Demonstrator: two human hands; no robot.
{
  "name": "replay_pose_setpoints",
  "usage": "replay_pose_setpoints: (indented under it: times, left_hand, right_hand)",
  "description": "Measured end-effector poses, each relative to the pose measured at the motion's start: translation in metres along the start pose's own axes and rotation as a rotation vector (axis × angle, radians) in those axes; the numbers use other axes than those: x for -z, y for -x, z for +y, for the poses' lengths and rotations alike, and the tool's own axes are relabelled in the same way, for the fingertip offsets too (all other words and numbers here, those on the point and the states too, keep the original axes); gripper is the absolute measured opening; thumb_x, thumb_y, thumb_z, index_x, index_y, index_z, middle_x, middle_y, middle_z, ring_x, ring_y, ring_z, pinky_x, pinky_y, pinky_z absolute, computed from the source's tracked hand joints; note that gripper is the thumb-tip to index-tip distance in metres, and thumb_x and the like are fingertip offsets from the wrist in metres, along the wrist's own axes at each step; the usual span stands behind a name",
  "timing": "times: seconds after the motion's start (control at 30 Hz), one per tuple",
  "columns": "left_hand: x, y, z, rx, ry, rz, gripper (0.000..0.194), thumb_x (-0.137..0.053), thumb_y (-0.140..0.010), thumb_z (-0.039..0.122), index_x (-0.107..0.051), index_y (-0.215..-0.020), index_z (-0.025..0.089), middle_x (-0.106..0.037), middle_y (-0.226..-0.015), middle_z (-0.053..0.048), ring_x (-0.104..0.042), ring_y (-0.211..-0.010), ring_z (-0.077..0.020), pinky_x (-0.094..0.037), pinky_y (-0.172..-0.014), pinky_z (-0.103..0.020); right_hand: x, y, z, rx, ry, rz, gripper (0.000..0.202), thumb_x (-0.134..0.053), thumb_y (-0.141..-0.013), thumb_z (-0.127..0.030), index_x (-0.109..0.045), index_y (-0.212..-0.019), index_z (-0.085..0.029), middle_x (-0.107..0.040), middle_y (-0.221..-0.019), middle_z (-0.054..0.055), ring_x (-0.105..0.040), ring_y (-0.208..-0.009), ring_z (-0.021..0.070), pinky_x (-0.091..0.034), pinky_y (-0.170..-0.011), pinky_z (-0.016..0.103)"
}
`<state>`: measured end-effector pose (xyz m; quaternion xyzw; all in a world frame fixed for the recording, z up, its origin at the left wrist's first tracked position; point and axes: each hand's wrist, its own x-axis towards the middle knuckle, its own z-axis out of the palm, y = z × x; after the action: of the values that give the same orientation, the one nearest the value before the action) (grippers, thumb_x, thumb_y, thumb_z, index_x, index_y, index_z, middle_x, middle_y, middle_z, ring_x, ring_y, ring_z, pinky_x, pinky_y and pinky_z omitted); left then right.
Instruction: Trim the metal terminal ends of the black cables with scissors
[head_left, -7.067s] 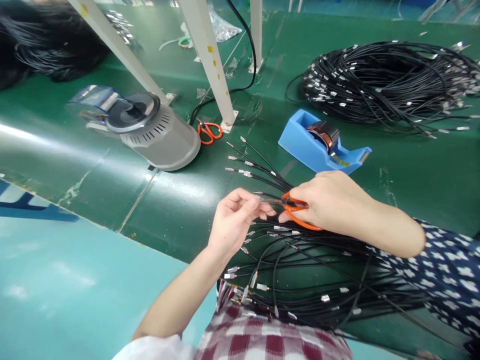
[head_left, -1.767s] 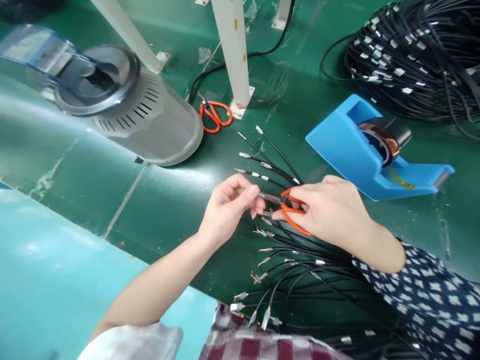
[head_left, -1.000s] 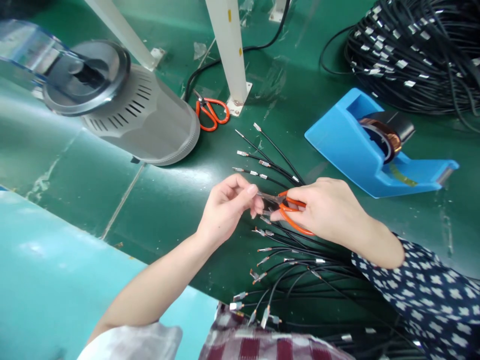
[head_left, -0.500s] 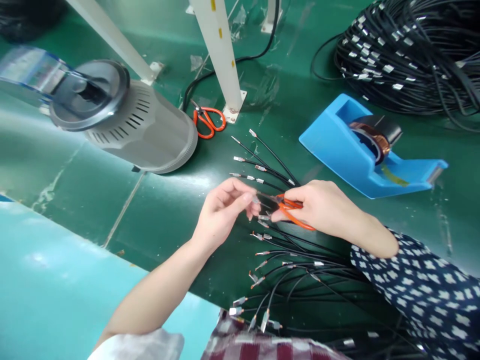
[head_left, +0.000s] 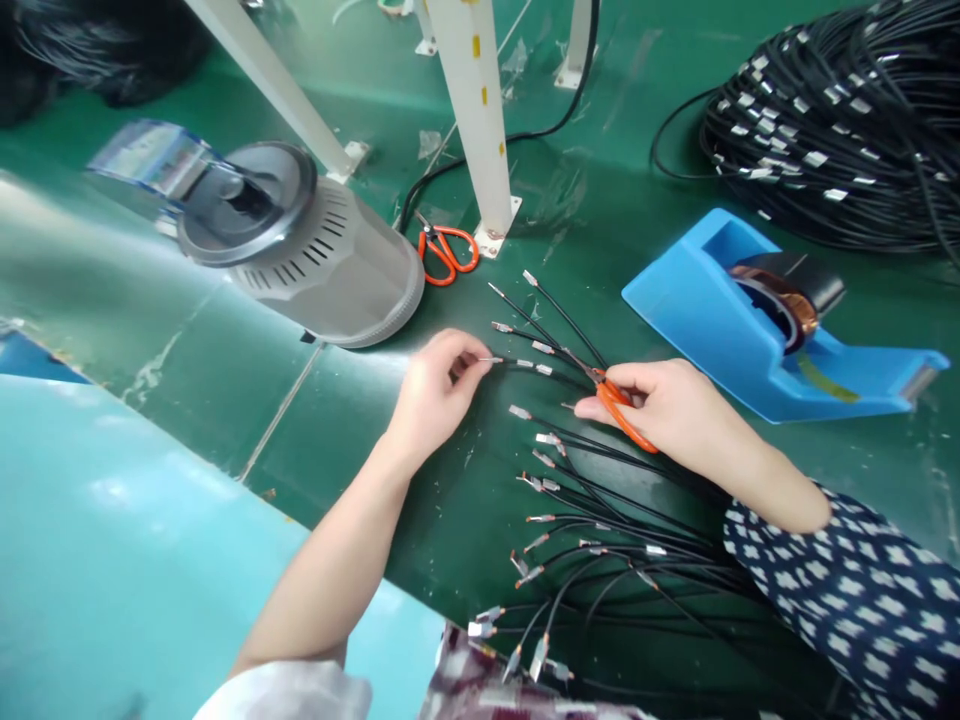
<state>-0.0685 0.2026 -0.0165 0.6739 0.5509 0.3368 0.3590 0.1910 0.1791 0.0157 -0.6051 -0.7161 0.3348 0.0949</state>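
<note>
Thumb and forefinger of my left hand [head_left: 442, 385] pinch the tip of a black cable [head_left: 559, 374] that carries small white labels. My right hand [head_left: 664, 405] is closed on orange-handled scissors [head_left: 626, 415], whose blades point up and left over the cables. A short thin piece [head_left: 568, 405] sticks out by my right fingertips; I cannot make out what it is. More black cables [head_left: 645, 520] with labelled or metal ends fan out below my right hand, and a few lie above it.
A grey cylindrical machine [head_left: 330, 260] lies at the left, beside a second pair of orange scissors [head_left: 450, 255]. White posts [head_left: 480, 120] stand behind. At the right are a blue tape dispenser [head_left: 690, 290] and a large black cable coil [head_left: 825, 130].
My left hand has moved to a cable end above and now pinches it. My right hand has drawn apart from it, still holding the scissors. The whole view has shifted slightly.
</note>
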Motion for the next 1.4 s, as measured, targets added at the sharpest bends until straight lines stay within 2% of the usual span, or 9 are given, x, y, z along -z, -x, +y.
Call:
replay_pose_setpoints:
  times: [0.13,0.2,0.3,0.5,0.8,0.97,1.17,1.4]
  left_hand:
    - [0.008,0.007,0.020,0.195,0.558,-0.049,0.013,-0.072,-0.084,0.028,-0.073,-0.086,0.016,-0.074,-0.077,-0.007,-0.066,-0.067,-0.0165,-0.052,-0.062,-0.027]
    - [0.011,0.009,0.027,0.233,0.714,-0.043,0.014,-0.076,-0.081,0.028,-0.075,-0.085,0.015,-0.075,-0.075,-0.008,-0.067,-0.064,-0.0165,-0.052,-0.059,-0.026]
    - [0.013,0.011,0.032,0.289,0.836,-0.065,0.015,-0.079,-0.078,0.028,-0.076,-0.083,0.013,-0.075,-0.072,-0.009,-0.068,-0.062,-0.0163,-0.052,-0.056,-0.024]
    - [0.012,0.011,0.032,0.304,0.921,-0.078,0.018,-0.077,-0.080,0.029,-0.076,-0.084,0.011,-0.075,-0.074,-0.010,-0.067,-0.062,-0.0158,-0.052,-0.057,-0.024]
    - [0.009,0.014,0.034,0.275,0.925,-0.037,0.017,-0.076,-0.082,0.029,-0.074,-0.080,0.012,-0.074,-0.070,-0.007,-0.066,-0.060,-0.0144,-0.052,-0.054,-0.023]
    - [0.005,0.015,0.032,0.277,0.969,-0.016,0.016,-0.075,-0.083,0.028,-0.075,-0.083,0.012,-0.075,-0.072,-0.008,-0.068,-0.061,-0.0145,-0.054,-0.056,-0.023]
    - [-0.004,0.016,0.032,0.343,1.081,0.004,0.016,-0.077,-0.081,0.026,-0.075,-0.080,0.010,-0.074,-0.071,-0.007,-0.068,-0.062,-0.0139,-0.056,-0.058,-0.022]
    - [-0.006,0.016,0.028,0.367,1.178,-0.011,0.014,-0.076,-0.082,0.024,-0.076,-0.085,0.009,-0.075,-0.073,-0.007,-0.070,-0.062,-0.0130,-0.056,-0.059,-0.020]
  right_hand:
    - [0.006,0.002,-0.011,0.087,0.175,0.108,0.059,-0.048,-0.084,-0.076,-0.051,-0.060,-0.022,-0.051,-0.052,-0.003,-0.045,-0.051,0.0128,-0.028,-0.052,0.027]
    - [0.009,0.000,-0.020,0.154,0.243,0.159,0.055,-0.047,-0.087,-0.072,-0.053,-0.064,-0.022,-0.057,-0.056,-0.002,-0.051,-0.054,0.0132,-0.031,-0.057,0.028]
    - [0.012,-0.008,-0.034,0.229,0.328,0.189,0.056,-0.046,-0.088,-0.070,-0.051,-0.061,-0.021,-0.060,-0.056,-0.001,-0.052,-0.054,0.0127,-0.031,-0.061,0.029]
    - [0.016,-0.023,-0.055,0.301,0.456,0.153,0.054,-0.048,-0.088,-0.068,-0.060,-0.062,-0.022,-0.065,-0.057,0.000,-0.054,-0.055,0.0148,-0.029,-0.062,0.031]
    - [0.023,-0.028,-0.063,0.227,0.537,0.022,0.049,-0.055,-0.081,-0.073,-0.072,-0.070,-0.028,-0.068,-0.059,0.000,-0.055,-0.057,0.0172,-0.022,-0.055,0.030]
    - [0.027,-0.029,-0.063,0.230,0.608,-0.004,0.049,-0.059,-0.079,-0.073,-0.073,-0.070,-0.027,-0.069,-0.060,0.002,-0.054,-0.056,0.0167,-0.020,-0.054,0.030]
    - [0.029,-0.031,-0.066,0.247,0.691,-0.076,0.050,-0.057,-0.085,-0.068,-0.073,-0.073,-0.023,-0.067,-0.060,0.004,-0.055,-0.056,0.0169,-0.021,-0.055,0.030]
    - [0.026,-0.038,-0.064,0.226,0.588,-0.132,0.053,-0.052,-0.085,-0.070,-0.065,-0.064,-0.023,-0.059,-0.054,0.000,-0.047,-0.052,0.0135,-0.020,-0.052,0.027]
